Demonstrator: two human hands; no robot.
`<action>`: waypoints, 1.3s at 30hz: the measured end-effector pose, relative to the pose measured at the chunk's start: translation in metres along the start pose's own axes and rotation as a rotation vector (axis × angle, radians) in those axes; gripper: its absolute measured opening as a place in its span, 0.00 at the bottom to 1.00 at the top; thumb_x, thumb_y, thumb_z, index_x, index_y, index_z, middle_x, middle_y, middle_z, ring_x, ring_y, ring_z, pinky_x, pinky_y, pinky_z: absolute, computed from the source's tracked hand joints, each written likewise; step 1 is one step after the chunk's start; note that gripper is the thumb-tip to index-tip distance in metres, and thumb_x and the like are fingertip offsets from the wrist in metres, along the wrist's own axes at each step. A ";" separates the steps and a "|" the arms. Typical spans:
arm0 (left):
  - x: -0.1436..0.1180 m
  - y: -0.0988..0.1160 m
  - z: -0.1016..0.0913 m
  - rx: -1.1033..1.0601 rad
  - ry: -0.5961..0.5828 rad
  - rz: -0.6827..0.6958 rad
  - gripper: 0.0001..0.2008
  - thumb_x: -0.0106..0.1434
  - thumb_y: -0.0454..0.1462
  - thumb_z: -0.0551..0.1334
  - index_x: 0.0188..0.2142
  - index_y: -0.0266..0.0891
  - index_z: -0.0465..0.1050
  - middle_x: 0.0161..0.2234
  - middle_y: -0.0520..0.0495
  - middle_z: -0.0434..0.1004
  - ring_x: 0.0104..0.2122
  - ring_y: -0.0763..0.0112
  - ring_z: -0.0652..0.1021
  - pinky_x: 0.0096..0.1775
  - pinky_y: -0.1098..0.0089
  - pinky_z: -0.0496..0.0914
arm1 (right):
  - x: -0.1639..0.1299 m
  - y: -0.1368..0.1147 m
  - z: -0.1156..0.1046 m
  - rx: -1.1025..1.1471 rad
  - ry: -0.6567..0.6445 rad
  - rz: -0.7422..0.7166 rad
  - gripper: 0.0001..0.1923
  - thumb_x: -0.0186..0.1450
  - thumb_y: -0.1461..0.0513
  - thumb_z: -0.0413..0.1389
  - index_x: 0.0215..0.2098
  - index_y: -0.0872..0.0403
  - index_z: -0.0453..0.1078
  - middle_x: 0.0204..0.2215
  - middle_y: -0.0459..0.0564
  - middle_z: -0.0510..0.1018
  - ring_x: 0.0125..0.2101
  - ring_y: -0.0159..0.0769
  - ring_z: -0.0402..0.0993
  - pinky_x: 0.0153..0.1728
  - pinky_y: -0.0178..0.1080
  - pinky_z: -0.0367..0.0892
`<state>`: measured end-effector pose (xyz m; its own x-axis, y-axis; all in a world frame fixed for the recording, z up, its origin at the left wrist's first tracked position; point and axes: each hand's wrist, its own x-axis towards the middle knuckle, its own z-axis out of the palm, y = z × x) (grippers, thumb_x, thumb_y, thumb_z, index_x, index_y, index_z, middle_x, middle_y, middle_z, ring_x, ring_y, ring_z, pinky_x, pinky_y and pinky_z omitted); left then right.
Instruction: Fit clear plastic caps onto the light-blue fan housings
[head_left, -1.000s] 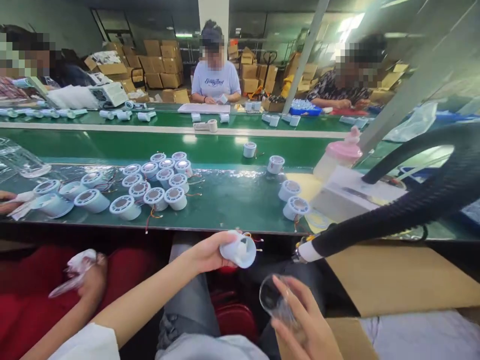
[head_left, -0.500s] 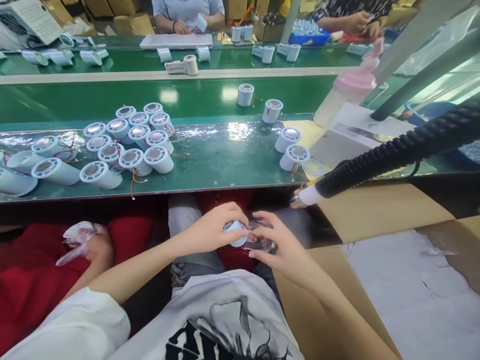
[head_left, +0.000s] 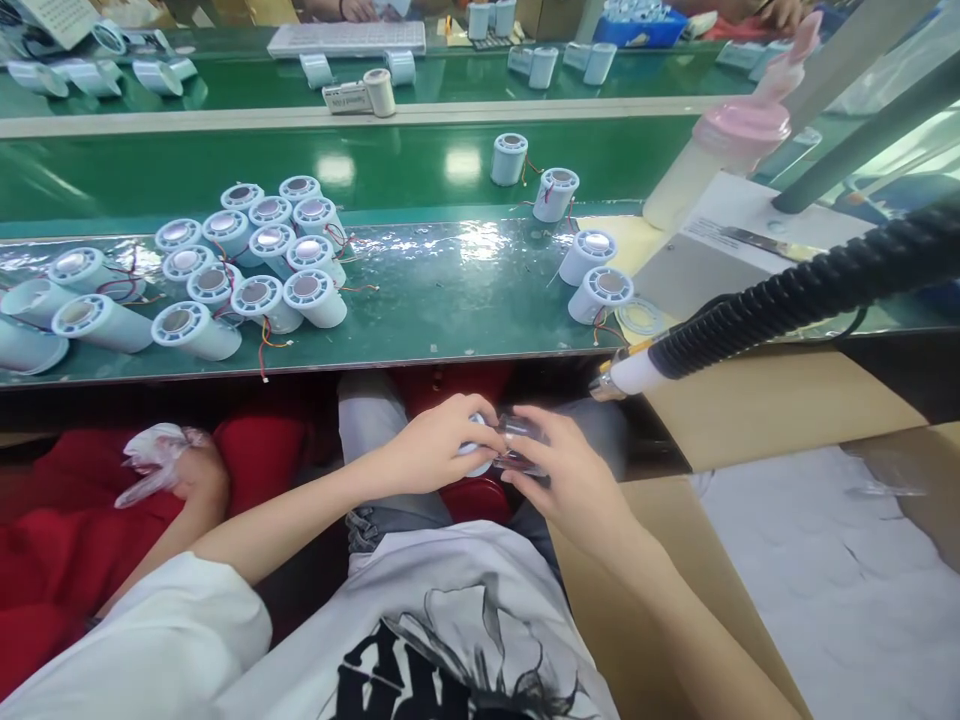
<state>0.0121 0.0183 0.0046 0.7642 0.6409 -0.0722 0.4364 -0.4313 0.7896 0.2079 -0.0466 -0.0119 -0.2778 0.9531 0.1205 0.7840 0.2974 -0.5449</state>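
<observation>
My left hand is closed around a light-blue cylindrical housing, largely covered by my fingers. Against its right end, my right hand grips a clear, see-through cup-like part. The two pieces meet between my hands, over my lap and below the bench edge; whether one sits inside the other cannot be made out. On the bench in front, several similar blue housings stand in a group at the left, thin coloured wires hanging from some. More housings stand at the right.
A black flexible hose with a metal tip reaches in from the right. Below it is an open carton with white contents. A pink-capped bottle stands behind. At the left, a co-worker's plastic-covered hand rests. Other people sit opposite.
My view has tipped downward a little, so the bench appears higher. Both hands stay together, and my fingers now cover more of the blue housing.
</observation>
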 end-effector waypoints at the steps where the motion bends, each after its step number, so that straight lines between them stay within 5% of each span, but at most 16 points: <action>1: 0.000 0.001 0.000 -0.026 0.016 -0.004 0.10 0.64 0.38 0.57 0.38 0.45 0.79 0.45 0.45 0.71 0.46 0.62 0.73 0.49 0.67 0.65 | 0.001 0.001 0.001 0.044 -0.037 0.018 0.11 0.59 0.67 0.59 0.39 0.48 0.75 0.52 0.55 0.70 0.51 0.50 0.69 0.46 0.52 0.72; 4: 0.002 0.002 0.002 -0.192 0.122 -0.052 0.11 0.61 0.41 0.63 0.42 0.42 0.76 0.42 0.46 0.73 0.42 0.63 0.74 0.48 0.67 0.66 | 0.001 0.000 0.000 0.225 -0.061 0.106 0.06 0.55 0.67 0.63 0.27 0.51 0.72 0.50 0.54 0.70 0.49 0.47 0.71 0.46 0.49 0.72; 8: 0.002 -0.003 0.008 -0.384 0.236 -0.109 0.24 0.51 0.44 0.70 0.47 0.41 0.73 0.42 0.45 0.73 0.41 0.63 0.74 0.47 0.66 0.68 | 0.001 -0.006 -0.011 0.462 -0.004 0.207 0.09 0.61 0.59 0.59 0.25 0.53 0.70 0.44 0.54 0.72 0.43 0.43 0.74 0.40 0.43 0.72; 11: -0.001 -0.008 0.012 -0.331 0.170 -0.033 0.29 0.45 0.45 0.74 0.48 0.44 0.74 0.44 0.44 0.69 0.44 0.61 0.73 0.49 0.63 0.68 | -0.002 -0.009 -0.019 0.568 0.077 0.267 0.13 0.65 0.58 0.53 0.24 0.53 0.71 0.41 0.54 0.73 0.41 0.42 0.73 0.33 0.38 0.70; 15: -0.003 -0.010 0.012 -0.260 0.105 0.047 0.30 0.46 0.42 0.74 0.50 0.45 0.74 0.54 0.40 0.65 0.55 0.53 0.68 0.58 0.57 0.62 | -0.005 -0.005 -0.022 0.644 0.164 0.326 0.15 0.61 0.57 0.59 0.19 0.53 0.71 0.35 0.52 0.75 0.38 0.43 0.75 0.35 0.40 0.70; 21: -0.002 -0.002 0.011 -0.557 -0.064 -0.051 0.34 0.52 0.41 0.71 0.58 0.45 0.66 0.57 0.41 0.68 0.54 0.57 0.72 0.52 0.63 0.70 | -0.006 0.006 -0.022 0.950 0.191 0.422 0.16 0.60 0.56 0.62 0.17 0.53 0.70 0.33 0.51 0.79 0.38 0.43 0.78 0.34 0.42 0.76; 25: -0.004 0.003 0.013 -0.770 -0.028 -0.150 0.32 0.52 0.39 0.71 0.56 0.45 0.65 0.56 0.43 0.69 0.52 0.60 0.74 0.51 0.64 0.71 | -0.008 0.008 -0.026 0.891 0.090 0.253 0.08 0.58 0.56 0.65 0.32 0.51 0.76 0.45 0.52 0.79 0.50 0.48 0.73 0.43 0.46 0.77; 27: -0.006 0.003 0.013 -0.859 -0.002 -0.176 0.31 0.53 0.38 0.70 0.55 0.45 0.66 0.55 0.44 0.69 0.50 0.61 0.74 0.49 0.65 0.71 | -0.011 0.008 -0.028 0.688 0.029 0.109 0.18 0.57 0.60 0.66 0.46 0.48 0.74 0.53 0.51 0.74 0.57 0.49 0.66 0.48 0.47 0.74; 30: -0.009 0.005 0.010 -0.885 -0.023 -0.183 0.29 0.55 0.39 0.69 0.56 0.47 0.65 0.53 0.45 0.71 0.45 0.63 0.76 0.42 0.68 0.74 | -0.017 0.007 -0.029 0.470 0.039 -0.034 0.22 0.59 0.65 0.64 0.51 0.46 0.70 0.56 0.50 0.72 0.57 0.46 0.67 0.53 0.48 0.70; 39: -0.013 0.010 -0.002 -0.652 -0.036 -0.014 0.36 0.52 0.38 0.71 0.60 0.48 0.63 0.60 0.43 0.66 0.57 0.54 0.70 0.54 0.61 0.68 | -0.018 0.001 -0.033 0.726 -0.049 0.099 0.21 0.60 0.59 0.64 0.51 0.48 0.67 0.49 0.52 0.75 0.48 0.45 0.75 0.45 0.45 0.77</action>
<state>0.0056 0.0070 0.0150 0.7807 0.6174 -0.0969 0.0774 0.0584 0.9953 0.2320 -0.0612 0.0124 -0.2628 0.9647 0.0141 0.2465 0.0813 -0.9657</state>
